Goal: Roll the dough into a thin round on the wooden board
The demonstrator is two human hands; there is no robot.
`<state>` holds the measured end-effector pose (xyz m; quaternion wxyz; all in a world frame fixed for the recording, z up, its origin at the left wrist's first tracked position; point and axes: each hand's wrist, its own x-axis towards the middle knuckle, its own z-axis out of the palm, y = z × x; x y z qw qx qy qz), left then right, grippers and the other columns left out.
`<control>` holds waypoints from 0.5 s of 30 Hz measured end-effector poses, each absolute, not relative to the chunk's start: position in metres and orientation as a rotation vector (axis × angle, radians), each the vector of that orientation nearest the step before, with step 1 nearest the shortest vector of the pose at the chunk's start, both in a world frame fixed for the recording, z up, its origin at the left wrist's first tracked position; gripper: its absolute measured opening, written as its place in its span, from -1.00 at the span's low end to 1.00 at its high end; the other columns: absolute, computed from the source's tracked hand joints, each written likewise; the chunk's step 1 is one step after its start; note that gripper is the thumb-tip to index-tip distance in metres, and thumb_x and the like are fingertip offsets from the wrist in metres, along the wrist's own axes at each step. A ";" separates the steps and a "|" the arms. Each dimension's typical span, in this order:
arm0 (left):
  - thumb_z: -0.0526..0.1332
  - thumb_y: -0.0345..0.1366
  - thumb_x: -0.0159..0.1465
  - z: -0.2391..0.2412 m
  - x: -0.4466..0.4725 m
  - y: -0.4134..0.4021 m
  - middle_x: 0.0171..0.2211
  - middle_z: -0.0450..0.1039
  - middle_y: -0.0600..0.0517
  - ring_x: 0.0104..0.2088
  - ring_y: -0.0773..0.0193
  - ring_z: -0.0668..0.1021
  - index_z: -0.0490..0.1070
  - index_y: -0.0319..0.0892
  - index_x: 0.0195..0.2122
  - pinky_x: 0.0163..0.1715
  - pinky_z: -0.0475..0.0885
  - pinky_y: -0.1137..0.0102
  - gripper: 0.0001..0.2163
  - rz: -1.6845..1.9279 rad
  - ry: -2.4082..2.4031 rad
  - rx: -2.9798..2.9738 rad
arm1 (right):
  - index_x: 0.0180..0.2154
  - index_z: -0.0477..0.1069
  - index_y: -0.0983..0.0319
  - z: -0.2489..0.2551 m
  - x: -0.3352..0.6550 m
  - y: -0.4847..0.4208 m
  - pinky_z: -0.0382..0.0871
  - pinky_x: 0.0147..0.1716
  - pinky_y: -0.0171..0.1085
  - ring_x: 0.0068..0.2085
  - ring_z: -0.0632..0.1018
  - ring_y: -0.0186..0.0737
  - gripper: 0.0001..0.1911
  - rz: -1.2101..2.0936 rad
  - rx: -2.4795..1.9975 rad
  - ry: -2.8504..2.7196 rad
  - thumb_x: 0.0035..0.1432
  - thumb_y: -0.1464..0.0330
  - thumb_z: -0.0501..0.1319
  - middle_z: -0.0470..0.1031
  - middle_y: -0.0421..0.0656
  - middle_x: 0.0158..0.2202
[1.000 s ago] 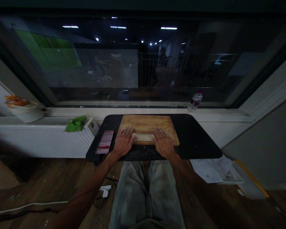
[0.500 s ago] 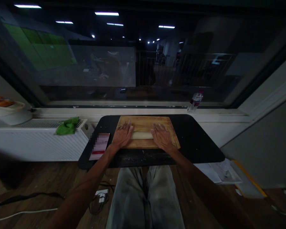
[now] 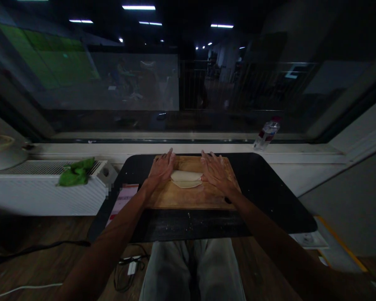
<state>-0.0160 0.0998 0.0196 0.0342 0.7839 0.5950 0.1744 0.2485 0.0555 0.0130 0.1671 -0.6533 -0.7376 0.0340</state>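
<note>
A pale sheet of dough (image 3: 187,177) lies on a wooden cutting board (image 3: 188,200), rolled into a cylinder with a rounded flap spread on the side nearer me. My left hand (image 3: 161,167) rests flat at the roll's left end, fingers stretched toward the window. At the right end, my right hand (image 3: 215,169) also lies flat with its fingers extended and slightly apart. Both palms cover the roll's ends, so I cannot tell whether a rolling pin is inside. Whitish flour shows on the fingers.
The board sits on a black table (image 3: 269,188) with crumbs along its front. A phone (image 3: 123,200) lies left, partly behind my forearm. A water bottle (image 3: 266,134) stands on the windowsill (image 3: 301,149). A green cloth (image 3: 77,172) lies on the white radiator (image 3: 65,194).
Both hands have moved forward, away from me, fingertips now past the board's far edge. The dough roll shows a loose flap on my side. My view has tilted down slightly.
</note>
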 end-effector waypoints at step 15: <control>-0.34 -0.10 0.69 0.023 -0.004 0.157 0.44 0.48 -0.34 0.41 -0.08 0.54 0.17 -0.23 0.63 0.39 0.42 -0.05 -0.35 0.398 1.871 2.410 | 0.68 0.04 0.19 0.019 0.252 0.116 -0.19 0.61 0.46 0.66 0.13 0.16 -0.19 0.211 -1.909 -2.017 0.68 0.03 -0.43 0.33 0.00 0.59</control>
